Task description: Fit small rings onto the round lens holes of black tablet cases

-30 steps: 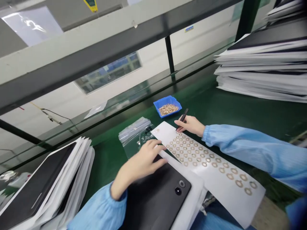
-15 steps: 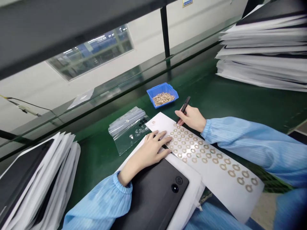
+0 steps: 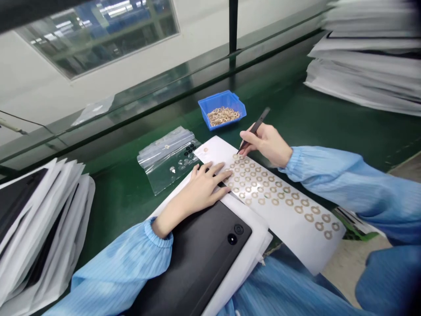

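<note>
My right hand [image 3: 267, 142] grips dark tweezers [image 3: 256, 126], their tips down at the top row of tan adhesive rings on a white backing sheet [image 3: 296, 243]. Several rows of these rings [image 3: 272, 189] cover the sheet; a lone ring [image 3: 205, 149] sits near its far corner. With fingers spread, my left hand [image 3: 204, 186] lies flat at the sheet's left edge. Under that wrist is a black panel [image 3: 197, 254] with two round camera openings near its corner, resting on white sheets. Whether a ring is between the tweezer tips is too small to tell.
Beyond the sheet stands a blue bin [image 3: 221, 103] of small tan rings. A clear zip bag [image 3: 164, 162] with small black and clear parts lies left of it. Stacks of panels between white sheets rise at the left [image 3: 55, 232] and the far right [image 3: 362, 74].
The view has tilted down, so things appear higher. The tweezers lean more to the right, and their tips have shifted slightly left along the rings. My left hand stays on the sheet.
</note>
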Tool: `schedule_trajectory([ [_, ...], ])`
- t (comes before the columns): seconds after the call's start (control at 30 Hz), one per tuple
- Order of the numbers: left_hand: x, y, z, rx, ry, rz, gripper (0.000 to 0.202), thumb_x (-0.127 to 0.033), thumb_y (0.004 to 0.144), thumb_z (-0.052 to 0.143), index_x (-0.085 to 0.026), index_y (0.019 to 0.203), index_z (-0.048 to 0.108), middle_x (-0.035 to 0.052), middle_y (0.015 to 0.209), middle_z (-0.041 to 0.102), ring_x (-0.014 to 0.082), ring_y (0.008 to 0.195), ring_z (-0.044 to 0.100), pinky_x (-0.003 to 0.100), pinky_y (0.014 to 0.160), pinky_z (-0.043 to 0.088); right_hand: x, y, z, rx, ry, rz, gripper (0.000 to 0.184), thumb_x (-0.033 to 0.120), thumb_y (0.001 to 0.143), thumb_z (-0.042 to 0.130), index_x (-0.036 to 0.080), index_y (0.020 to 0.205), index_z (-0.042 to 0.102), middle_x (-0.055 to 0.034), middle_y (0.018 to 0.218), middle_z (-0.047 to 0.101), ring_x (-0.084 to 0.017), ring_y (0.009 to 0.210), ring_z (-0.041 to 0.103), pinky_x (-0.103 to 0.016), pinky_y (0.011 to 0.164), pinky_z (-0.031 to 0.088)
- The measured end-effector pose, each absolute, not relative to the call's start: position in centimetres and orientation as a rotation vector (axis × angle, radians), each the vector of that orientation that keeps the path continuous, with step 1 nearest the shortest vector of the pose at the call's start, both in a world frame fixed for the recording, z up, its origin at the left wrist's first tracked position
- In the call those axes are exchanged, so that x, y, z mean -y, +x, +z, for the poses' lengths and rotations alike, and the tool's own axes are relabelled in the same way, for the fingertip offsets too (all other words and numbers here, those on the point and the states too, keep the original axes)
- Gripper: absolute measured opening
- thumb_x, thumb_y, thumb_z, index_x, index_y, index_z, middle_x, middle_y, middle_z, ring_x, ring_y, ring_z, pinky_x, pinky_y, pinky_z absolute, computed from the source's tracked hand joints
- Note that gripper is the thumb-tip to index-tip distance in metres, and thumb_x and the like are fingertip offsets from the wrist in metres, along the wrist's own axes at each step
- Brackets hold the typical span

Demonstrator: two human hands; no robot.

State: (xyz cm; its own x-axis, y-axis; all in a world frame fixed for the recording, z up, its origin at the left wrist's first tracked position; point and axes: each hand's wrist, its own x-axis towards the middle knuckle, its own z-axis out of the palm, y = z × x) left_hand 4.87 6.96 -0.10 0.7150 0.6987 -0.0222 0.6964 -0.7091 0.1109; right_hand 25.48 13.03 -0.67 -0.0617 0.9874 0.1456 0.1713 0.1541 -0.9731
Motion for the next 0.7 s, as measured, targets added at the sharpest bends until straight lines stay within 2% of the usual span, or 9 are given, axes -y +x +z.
schedule_trajectory([
  [0.1, -7.0, 4.9, -0.5, -1.166, 2.793, 0.041, 0.044, -0.041, 0.094, 0.037, -0.022, 0.133, 0.042, 0.0085, 0.143, 0.034, 0.0327, 0.128, 0.028, 0.055, 0.101, 0.022, -10.7, 25.4, 1.1, 1.500, -1.057, 1.202, 0.020, 0.021, 0.082, 0.061, 0.016, 0.068, 0.049, -0.0011, 0.053, 0.061, -0.018, 0.048, 0.064, -0.030, 0.047, 0.056],
  [0.2, -7.3, 4.9, -1.0, -1.186, 2.786, 0.076, 0.046, -0.040, 0.093, 0.038, -0.019, 0.134, 0.040, 0.0111, 0.143, 0.033, 0.0359, 0.128, 0.027, 0.058, 0.101, 0.020, -7.7, 25.2, 1.8, 1.623, -0.964, 1.403, 0.027, 0.036, 0.074, 0.069, 0.015, 0.071, 0.051, -0.0019, 0.052, 0.061, -0.018, 0.047, 0.063, -0.029, 0.044, 0.054],
  [0.33, -7.6, 4.9, -1.3, -1.195, 2.789, 0.179, 0.045, -0.037, 0.093, 0.039, -0.015, 0.133, 0.042, 0.0136, 0.142, 0.033, 0.0380, 0.129, 0.024, 0.059, 0.101, 0.018, -4.1, 24.2, 0.4, 1.653, -0.939, 1.727, 0.031, 0.045, 0.077, 0.063, 0.017, 0.076, 0.048, 0.0004, 0.051, 0.060, -0.016, 0.044, 0.062, -0.025, 0.039, 0.052],
  [0.4, -7.0, 4.8, -1.1, -1.198, 2.785, 0.259, 0.045, -0.033, 0.093, 0.040, -0.012, 0.132, 0.041, 0.0146, 0.143, 0.032, 0.0353, 0.131, 0.021, 0.056, 0.104, 0.018, -3.1, 23.7, -0.9, 1.591, -0.948, 1.805, 0.030, 0.045, 0.079, 0.059, 0.019, 0.076, 0.044, 0.0017, 0.051, 0.059, -0.014, 0.042, 0.060, -0.023, 0.038, 0.051],
  [0.47, -5.4, 4.4, -0.8, -1.199, 2.772, 0.347, 0.042, -0.028, 0.093, 0.039, -0.010, 0.132, 0.039, 0.0155, 0.141, 0.034, 0.0293, 0.132, 0.023, 0.048, 0.107, 0.021, -2.7, 23.3, -1.9, 1.529, -0.941, 1.837, 0.031, 0.046, 0.081, 0.057, 0.019, 0.076, 0.042, 0.0027, 0.051, 0.058, -0.012, 0.039, 0.057, -0.022, 0.036, 0.049],
  [0.53, -3.0, 3.8, -0.5, -1.171, 2.712, 0.463, 0.036, -0.022, 0.094, 0.036, -0.008, 0.127, 0.041, 0.0153, 0.135, 0.040, 0.0222, 0.129, 0.031, 0.038, 0.107, 0.027, -2.6, 23.2, -2.5, 1.486, -0.927, 1.847, 0.033, 0.049, 0.081, 0.055, 0.019, 0.077, 0.040, 0.0029, 0.053, 0.057, -0.011, 0.038, 0.056, -0.021, 0.035, 0.048],
  [0.6, -0.4, 2.9, -0.4, -1.090, 2.591, 0.571, 0.029, -0.018, 0.093, 0.039, -0.010, 0.120, 0.045, 0.0138, 0.126, 0.046, 0.0187, 0.122, 0.039, 0.033, 0.105, 0.032, -2.6, 23.2, -2.7, 1.462, -0.931, 1.842, 0.034, 0.049, 0.081, 0.055, 0.019, 0.077, 0.039, 0.0030, 0.054, 0.057, -0.011, 0.038, 0.056, -0.021, 0.034, 0.048],
  [0.63, 0.8, 2.5, -0.4, -1.059, 2.564, 0.534, 0.028, -0.015, 0.091, 0.041, -0.011, 0.118, 0.046, 0.0134, 0.124, 0.046, 0.0195, 0.123, 0.039, 0.034, 0.105, 0.033, -2.6, 23.2, -2.7, 1.455, -0.940, 1.839, 0.034, 0.048, 0.081, 0.055, 0.019, 0.077, 0.038, 0.0031, 0.054, 0.057, -0.011, 0.038, 0.056, -0.021, 0.033, 0.048],
  [0.7, 2.4, 1.9, -0.5, -0.946, 2.607, 0.430, 0.027, -0.012, 0.089, 0.044, -0.013, 0.116, 0.049, 0.0134, 0.123, 0.045, 0.0248, 0.126, 0.033, 0.043, 0.106, 0.030, -2.5, 23.2, -2.5, 1.449, -0.966, 1.833, 0.032, 0.045, 0.082, 0.056, 0.019, 0.077, 0.038, 0.0039, 0.053, 0.056, -0.011, 0.037, 0.055, -0.021, 0.032, 0.047],
])
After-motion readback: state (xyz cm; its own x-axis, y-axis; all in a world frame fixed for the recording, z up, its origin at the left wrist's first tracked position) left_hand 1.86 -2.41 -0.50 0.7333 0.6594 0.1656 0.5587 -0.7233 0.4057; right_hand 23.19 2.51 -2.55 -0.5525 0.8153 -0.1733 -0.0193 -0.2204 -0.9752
